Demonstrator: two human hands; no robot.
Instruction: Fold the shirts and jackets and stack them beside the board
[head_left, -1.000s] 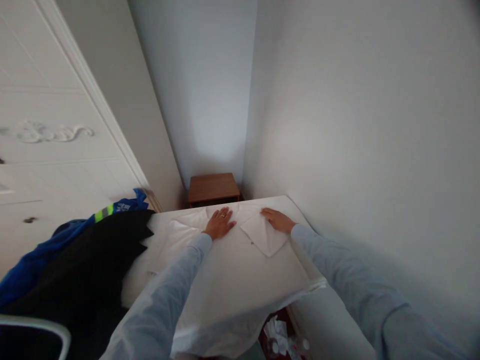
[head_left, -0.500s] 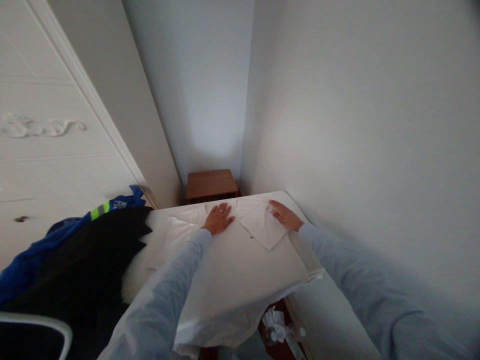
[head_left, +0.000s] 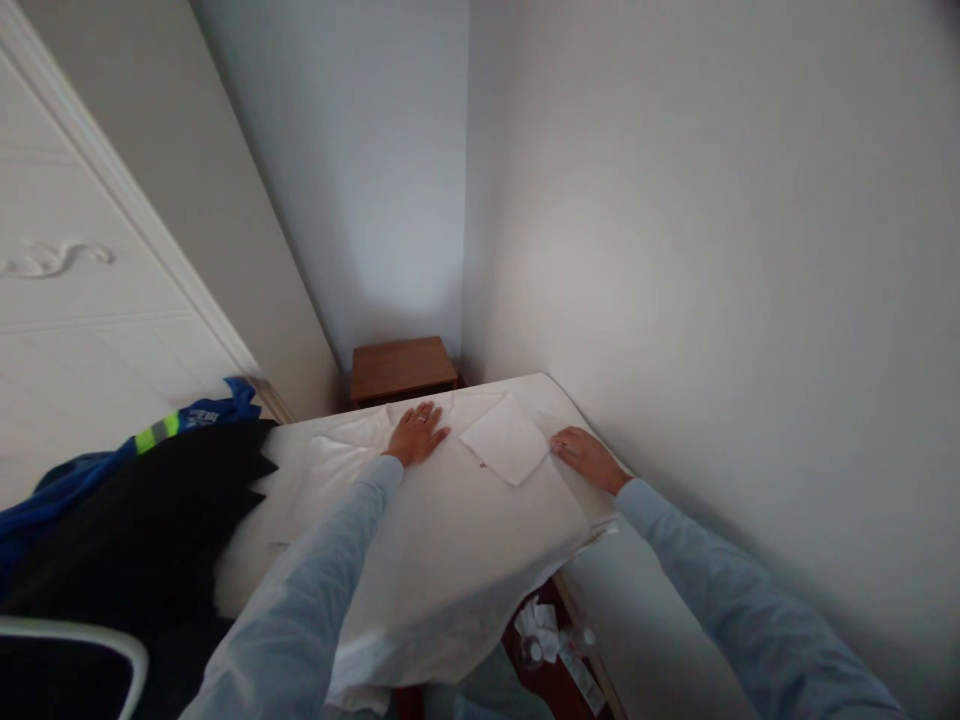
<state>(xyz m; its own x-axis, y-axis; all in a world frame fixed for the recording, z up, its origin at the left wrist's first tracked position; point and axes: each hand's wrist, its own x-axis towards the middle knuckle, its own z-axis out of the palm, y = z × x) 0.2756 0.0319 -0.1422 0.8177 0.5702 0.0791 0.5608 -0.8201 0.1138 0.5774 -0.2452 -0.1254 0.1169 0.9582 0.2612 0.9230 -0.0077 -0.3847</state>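
A white T-shirt (head_left: 450, 530) lies spread over the white-covered table, its neckline at the far edge and a small dark mark near the right sleeve. My left hand (head_left: 417, 434) rests flat on it below the neckline, fingers spread and a ring on one. The right sleeve (head_left: 507, 440) is laid inward as a diamond-shaped flap. At that flap's right corner is my right hand (head_left: 589, 458), its fingers curled together on the cloth edge; the fingertips are partly hidden. The shirt's near end hangs over the table's front edge.
Black cloth (head_left: 142, 510) and a blue garment with a yellow-green band (head_left: 157, 432) lie at left, beside a white rail (head_left: 82, 630). A brown wooden stand (head_left: 401, 368) fills the corner. Walls border the right. Clear bottles and papers (head_left: 546, 635) sit below the table.
My right hand has moved off the top of the sleeve flap to its right corner, fingers now more curled. My left hand keeps its place on the shirt. The view has turned slightly right.
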